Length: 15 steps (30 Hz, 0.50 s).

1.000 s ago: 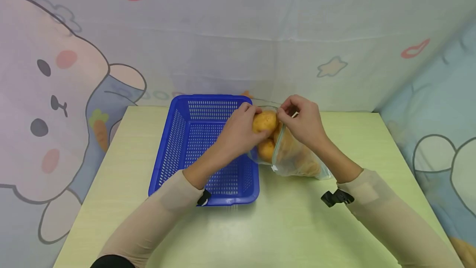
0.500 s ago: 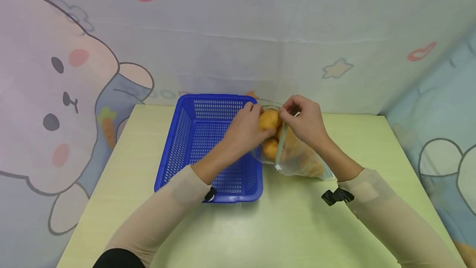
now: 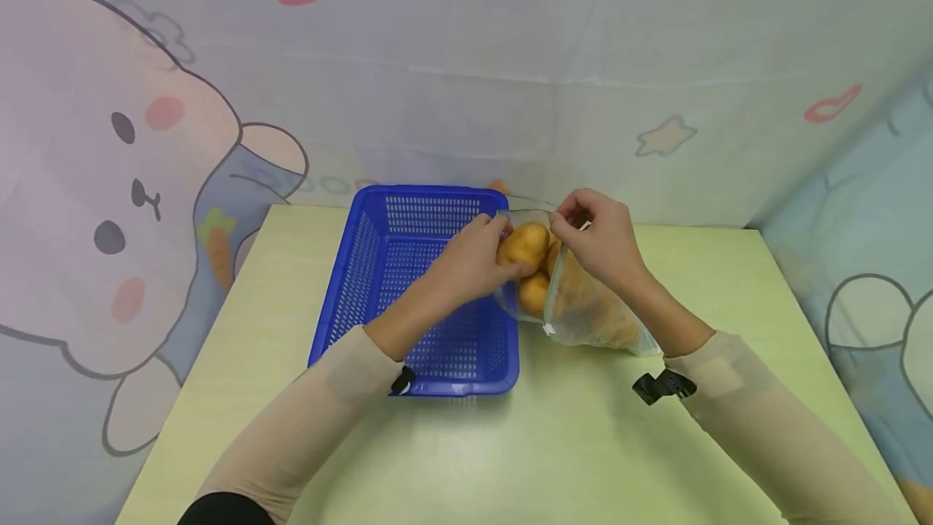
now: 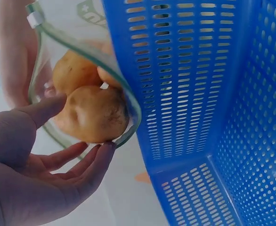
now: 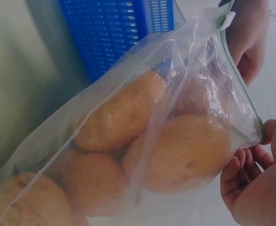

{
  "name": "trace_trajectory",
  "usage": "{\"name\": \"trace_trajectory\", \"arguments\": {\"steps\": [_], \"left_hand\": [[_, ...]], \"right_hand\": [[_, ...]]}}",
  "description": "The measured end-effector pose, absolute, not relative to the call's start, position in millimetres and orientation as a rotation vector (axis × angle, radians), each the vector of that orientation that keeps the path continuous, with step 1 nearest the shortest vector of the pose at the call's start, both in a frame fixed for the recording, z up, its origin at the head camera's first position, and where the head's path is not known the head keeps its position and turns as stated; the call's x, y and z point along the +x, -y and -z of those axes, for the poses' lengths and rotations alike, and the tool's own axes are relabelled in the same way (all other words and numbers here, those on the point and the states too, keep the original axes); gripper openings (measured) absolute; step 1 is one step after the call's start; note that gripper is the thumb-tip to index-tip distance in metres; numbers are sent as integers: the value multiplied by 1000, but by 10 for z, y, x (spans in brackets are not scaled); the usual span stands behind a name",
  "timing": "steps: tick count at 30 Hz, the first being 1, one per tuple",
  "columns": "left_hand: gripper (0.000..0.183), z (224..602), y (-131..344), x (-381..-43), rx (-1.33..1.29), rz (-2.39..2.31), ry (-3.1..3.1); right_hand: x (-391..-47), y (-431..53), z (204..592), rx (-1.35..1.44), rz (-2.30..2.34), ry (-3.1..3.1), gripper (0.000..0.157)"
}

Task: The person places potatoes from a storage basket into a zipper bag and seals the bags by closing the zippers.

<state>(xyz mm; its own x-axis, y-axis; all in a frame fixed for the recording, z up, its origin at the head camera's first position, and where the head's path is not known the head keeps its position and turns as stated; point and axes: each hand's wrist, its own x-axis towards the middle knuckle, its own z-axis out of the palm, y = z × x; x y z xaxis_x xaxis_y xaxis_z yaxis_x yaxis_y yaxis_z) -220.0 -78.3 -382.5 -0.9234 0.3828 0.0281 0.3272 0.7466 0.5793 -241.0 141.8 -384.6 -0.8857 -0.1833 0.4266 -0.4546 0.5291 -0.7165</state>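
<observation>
My left hand (image 3: 466, 258) grips a yellow-brown potato (image 3: 526, 245) at the mouth of a clear slider zip bag (image 3: 601, 322). In the left wrist view, the thumb lies on one side of this potato (image 4: 93, 115) and the fingertips touch its other side. My right hand (image 3: 599, 233) pinches the rim of the bag; the right wrist view shows thumb and fingers at the green zip edge (image 5: 251, 110). Several more potatoes (image 5: 180, 153) lie inside the bag. The white slider (image 3: 549, 330) sits at the near end of the open mouth.
A blue perforated plastic basket (image 3: 445, 389) stands left of the bag, under my left forearm, its right wall close to the bag's mouth. Both are on a pale yellow table (image 3: 583, 444). A printed cloth (image 3: 466, 120) hangs behind the table.
The head view has shifted slightly. My left hand and its potato have moved a little left and nearer me, relative to the bag's mouth. My right hand keeps its hold on the rim.
</observation>
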Motion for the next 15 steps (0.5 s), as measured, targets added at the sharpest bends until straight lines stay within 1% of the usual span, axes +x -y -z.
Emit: {"name": "trace_trajectory", "arguments": {"steps": [5, 11, 15], "left_hand": [[57, 3766, 951, -2265, 529, -993, -2801], [43, 3708, 1095, -2428, 474, -992, -2861], [45, 3781, 1054, -2574, 555, -967, -2873]], "right_hand": [[-2387, -1457, 3838, 513, -1301, 2472, 8], [-2385, -1473, 3829, 502, -1305, 2496, 8], [-2392, -1487, 3838, 491, -1294, 2496, 8]]}}
